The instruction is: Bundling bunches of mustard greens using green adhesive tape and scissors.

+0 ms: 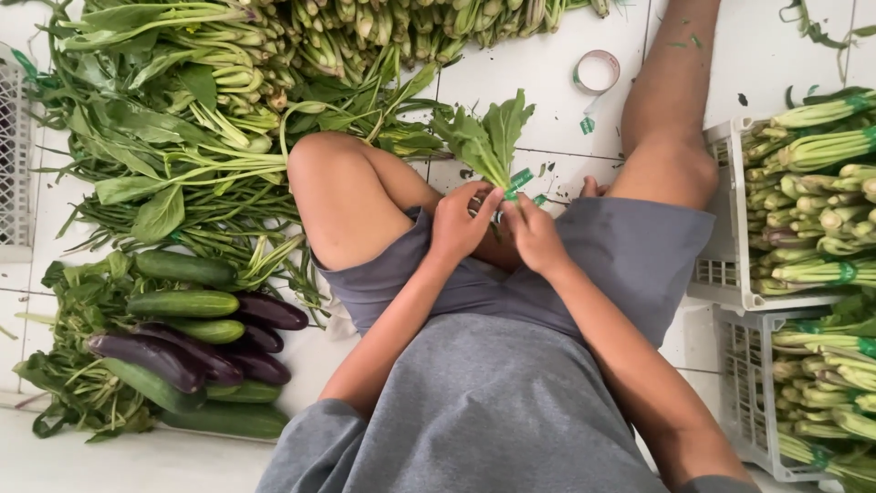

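I sit on a white tiled floor with my knees apart. My left hand (pixel 459 222) and my right hand (pixel 532 234) meet in front of me around the stems of a small bunch of leafy greens (pixel 485 137). The leaves point away from me. A strip of green tape (pixel 520 179) sits at the stems between my fingers. Both hands grip the bunch's base.
A large heap of leafy greens (pixel 182 137) lies at the left. Cucumbers (pixel 182 303) and dark aubergines (pixel 151 356) lie near my left side. White crates (pixel 725 274) with tied bunches (pixel 821 183) stand at the right. A tape roll (pixel 597 71) lies on the tiles ahead.
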